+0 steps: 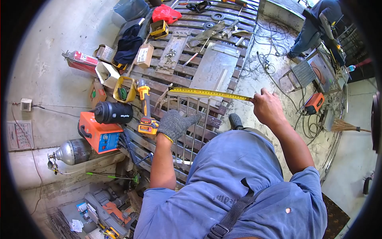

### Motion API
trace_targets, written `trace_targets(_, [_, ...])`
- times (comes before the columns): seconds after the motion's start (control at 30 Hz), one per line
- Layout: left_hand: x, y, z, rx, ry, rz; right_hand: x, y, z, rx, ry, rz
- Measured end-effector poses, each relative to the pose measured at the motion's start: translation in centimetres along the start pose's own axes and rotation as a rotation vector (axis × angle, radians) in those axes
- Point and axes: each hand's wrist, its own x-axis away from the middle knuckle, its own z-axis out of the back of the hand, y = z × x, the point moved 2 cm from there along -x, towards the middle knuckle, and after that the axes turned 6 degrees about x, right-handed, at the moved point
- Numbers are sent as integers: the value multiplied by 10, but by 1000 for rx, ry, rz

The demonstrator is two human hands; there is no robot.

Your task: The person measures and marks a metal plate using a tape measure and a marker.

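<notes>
Lots of things all over the counter (215, 122), with its rows of long slats. Up at the far end, a red bag (166, 14) and a small yellow box (158, 30). A bit nearer, a brown box (145, 55), a big flat metal sheet (213, 67) and a yellow tub (118, 97) with a green roll inside. Over to the left, a black jug (115, 112), an orange machine (97, 131) and a silver gas tank (75, 151). On the floor to the right, loopy wires (274, 55), an orange tool (314, 103) and a broom (343, 126). Farther back, a person (312, 34) bending over. Right beside the left hand (177, 124), and a bit in the way, a yellow drill (144, 99).

Out in front of both hands, a yellow tape (207, 93), straight across the far end of a metal rack (206, 117). One end of the tape by the rack's far left corner, the other at the right hand (267, 104). Rack bars under the left hand.

Hands well apart. Left arm pointing forward, grey glove on, thumb side out to the right over the bars; hard to tell if gripping any. Right arm reaching forward, bare fingers pinched tight on the tape.
</notes>
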Motion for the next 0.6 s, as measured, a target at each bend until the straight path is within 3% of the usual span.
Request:
trace_targets(0.1, [-9,-3,-8,94,-70,58,-2,5,-6,-121,-92,-62])
trace_targets(0.27, [-36,-8,-82,267,-131,88,5,15,-42,-154,-187,-141])
trace_targets(0.37, [-39,23,-65,284,-202,242,9,9,-53,-171,-232,-175])
trace_targets(0.47, [-45,25,-78,332,-197,161,12,0,-67,-181,-284,-151])
trace_targets(0.6, [-45,20,-100,304,-33,83,12,-23,-62,-199,-401,-154])
